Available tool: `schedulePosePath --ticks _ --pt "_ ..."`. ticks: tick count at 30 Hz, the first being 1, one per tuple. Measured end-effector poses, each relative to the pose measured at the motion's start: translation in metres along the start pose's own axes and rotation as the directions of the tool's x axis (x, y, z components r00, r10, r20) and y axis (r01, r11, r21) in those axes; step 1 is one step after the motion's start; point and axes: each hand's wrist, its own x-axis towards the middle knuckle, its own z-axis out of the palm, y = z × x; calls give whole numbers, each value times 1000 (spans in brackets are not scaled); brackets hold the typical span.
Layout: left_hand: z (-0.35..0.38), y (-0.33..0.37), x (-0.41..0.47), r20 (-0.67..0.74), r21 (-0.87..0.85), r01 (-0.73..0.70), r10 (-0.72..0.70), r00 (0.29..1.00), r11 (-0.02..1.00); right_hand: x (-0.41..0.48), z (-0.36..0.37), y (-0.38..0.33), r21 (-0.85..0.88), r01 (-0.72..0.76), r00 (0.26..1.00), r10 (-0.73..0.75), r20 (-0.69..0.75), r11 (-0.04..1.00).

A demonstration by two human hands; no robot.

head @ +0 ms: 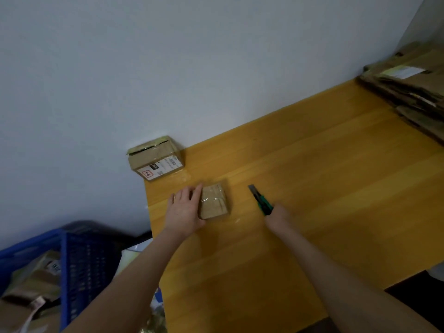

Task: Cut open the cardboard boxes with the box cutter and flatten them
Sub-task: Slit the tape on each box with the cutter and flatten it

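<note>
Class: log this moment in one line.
left hand touches small taped brown cardboard box | right hand grips green box cutter, blade out

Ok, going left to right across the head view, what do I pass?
Blue crate → left hand → small taped box → box cutter → flattened cardboard stack.

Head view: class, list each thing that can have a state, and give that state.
small box: taped shut, on the table.
labelled box: top flap partly open.
box cutter: blade out, apart from the small box.
left hand: fingers straight, touching the small box.
right hand: grips the box cutter.
cardboard stack: flattened, piled.
blue crate: holds packages.
</note>
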Motion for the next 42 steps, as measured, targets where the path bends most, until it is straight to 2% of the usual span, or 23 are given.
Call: schedulePosePath --ticks 4,7,11,16,18,24,28,32,37,42 --pt "-11 -12 -6 39 11 52 -52 998 999 -17 -4 -23 344 28 988 -78 131 939" --pt "-12 -14 -9 141 11 85 -85 986 996 -33 -9 -37 417 135 975 -195 103 899" --pt "-15 -7 -7 198 -27 122 -114 974 992 -48 -11 -46 335 198 965 -243 98 921" --pt "-22 -2 -2 124 -45 74 -68 990 996 -57 -20 -46 201 296 951 -308 31 934" --pt "-21 -1 -1 142 -57 59 -50 989 997 -60 -24 -45 106 347 937 -348 -10 932" --pt "-17 -3 6 214 -150 93 -60 975 984 -68 -23 -42 -163 360 928 -370 -37 919" --pt "-16 -6 9 229 -186 124 -79 970 975 -70 -22 -44 -249 381 912 -406 -55 890" --pt "-16 -4 11 230 -195 133 -87 969 972 -69 -25 -53 -308 402 896 -439 -61 862" --pt "-13 -5 11 219 -220 144 -95 971 965 -71 -22 -56 -382 459 880 -470 71 802" --pt "-11 -5 9 203 -231 148 -101 974 962 -67 -26 -54 -275 409 895 -441 -64 870"
